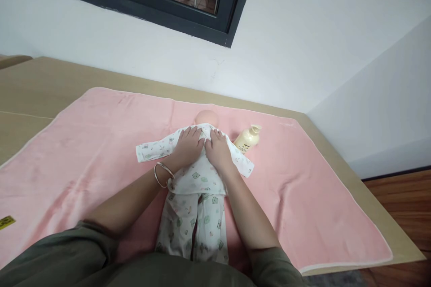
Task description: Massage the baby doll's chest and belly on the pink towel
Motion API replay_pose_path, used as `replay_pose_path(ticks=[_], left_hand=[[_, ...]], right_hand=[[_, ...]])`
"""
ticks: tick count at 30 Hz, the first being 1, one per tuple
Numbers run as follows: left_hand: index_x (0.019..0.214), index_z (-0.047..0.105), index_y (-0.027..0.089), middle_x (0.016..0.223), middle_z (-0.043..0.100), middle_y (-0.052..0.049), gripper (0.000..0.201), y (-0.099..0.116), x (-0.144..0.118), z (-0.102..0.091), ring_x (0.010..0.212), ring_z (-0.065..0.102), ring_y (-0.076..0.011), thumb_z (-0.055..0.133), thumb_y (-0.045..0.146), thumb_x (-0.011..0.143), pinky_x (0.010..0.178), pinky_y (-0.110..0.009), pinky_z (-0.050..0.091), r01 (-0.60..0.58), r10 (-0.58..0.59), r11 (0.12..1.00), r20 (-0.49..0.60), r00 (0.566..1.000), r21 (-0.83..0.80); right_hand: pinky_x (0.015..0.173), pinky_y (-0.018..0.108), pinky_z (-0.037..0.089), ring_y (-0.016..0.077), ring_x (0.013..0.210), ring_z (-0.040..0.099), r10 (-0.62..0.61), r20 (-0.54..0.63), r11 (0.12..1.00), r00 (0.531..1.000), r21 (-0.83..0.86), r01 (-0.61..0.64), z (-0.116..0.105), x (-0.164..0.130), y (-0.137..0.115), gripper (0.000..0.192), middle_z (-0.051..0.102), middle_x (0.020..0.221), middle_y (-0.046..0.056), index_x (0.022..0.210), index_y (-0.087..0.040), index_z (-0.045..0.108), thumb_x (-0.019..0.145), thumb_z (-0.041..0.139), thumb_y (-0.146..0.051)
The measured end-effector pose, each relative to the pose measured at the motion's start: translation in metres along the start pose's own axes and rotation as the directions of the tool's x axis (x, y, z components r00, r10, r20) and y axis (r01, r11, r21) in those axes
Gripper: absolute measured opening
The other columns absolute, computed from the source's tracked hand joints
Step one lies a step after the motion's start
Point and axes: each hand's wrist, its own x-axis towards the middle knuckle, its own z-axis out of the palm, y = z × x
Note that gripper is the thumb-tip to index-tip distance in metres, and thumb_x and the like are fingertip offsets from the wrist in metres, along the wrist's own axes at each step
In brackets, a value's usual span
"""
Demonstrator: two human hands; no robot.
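Across the upper body of the doll [204,168], we rest our left hand [188,148] and our right hand [218,150] palms down, fingers stretched out flat, thumbs near each other. Under the doll we see a pink mat [111,143] spread over the desk [43,80]. The doll's bare head [206,117] points away from us, and its white printed top [198,184] meets the matching trousers [210,224]. Just beside the doll's sleeve on our right is a cream pump bottle [248,138]. Well beyond the doll's head, we see a dark window frame [202,31].
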Motion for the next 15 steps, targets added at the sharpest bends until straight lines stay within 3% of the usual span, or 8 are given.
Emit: replay_pose_path(ticks=[5, 15], left_hand=[[0.145, 0.053, 0.012, 0.154, 0.053, -0.017, 0.050, 0.007, -0.001, -0.003, 0.144, 0.045, -0.0352, 0.031, 0.031, 0.104, 0.120, -0.058, 0.034, 0.078, -0.078, 0.996, 0.016, 0.997, -0.046], [0.145, 0.052, 0.010, 0.153, 0.053, -0.019, 0.049, 0.015, -0.006, -0.012, 0.144, 0.044, -0.0380, 0.031, 0.029, 0.104, 0.118, -0.061, 0.036, 0.088, -0.088, 0.996, 0.043, 0.995, 0.007]], right_hand=[[0.129, 0.054, 0.016, 0.0344, 0.157, 0.025, 0.042, 0.009, 0.998, 0.999, 0.038, -0.042, -0.001, 0.007, 0.009, 0.061, 0.034, 0.166, 0.020, 0.156, -0.002, 0.040, 0.104, 0.034, -0.033], [0.129, 0.051, 0.015, 0.0331, 0.158, 0.023, 0.022, 0.045, 0.998, 0.999, 0.055, -0.024, -0.005, 0.007, 0.016, 0.065, 0.033, 0.167, 0.019, 0.158, -0.005, 0.038, 0.102, 0.038, -0.036]])
